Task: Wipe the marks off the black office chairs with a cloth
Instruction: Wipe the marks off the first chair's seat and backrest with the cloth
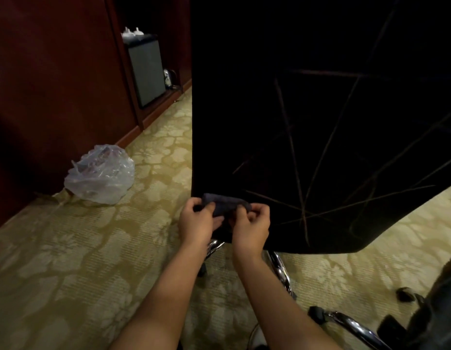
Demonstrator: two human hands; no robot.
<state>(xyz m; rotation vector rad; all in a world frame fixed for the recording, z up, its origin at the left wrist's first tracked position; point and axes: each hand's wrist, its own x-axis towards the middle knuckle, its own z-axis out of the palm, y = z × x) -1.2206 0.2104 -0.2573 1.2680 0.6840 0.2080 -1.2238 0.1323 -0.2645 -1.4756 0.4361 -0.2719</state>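
Observation:
The back of a black office chair [307, 109] fills the upper right; thin pale line marks cross its lower half. A small dark grey cloth [225, 204] sits bunched at the chair back's lower left corner. My left hand [198, 222] grips the cloth's left end with curled fingers. My right hand [252, 224] pinches its right end between thumb and fingers. Both hands are close together, just in front of the chair's bottom edge.
Chrome chair legs [280, 269] with castors spread below the chair on patterned beige carpet. A crumpled plastic bag [100, 175] lies on the floor at left beside dark wood cabinets. A small grey fridge [146, 74] stands in the far alcove. Another dark chair part [441, 311] shows at bottom right.

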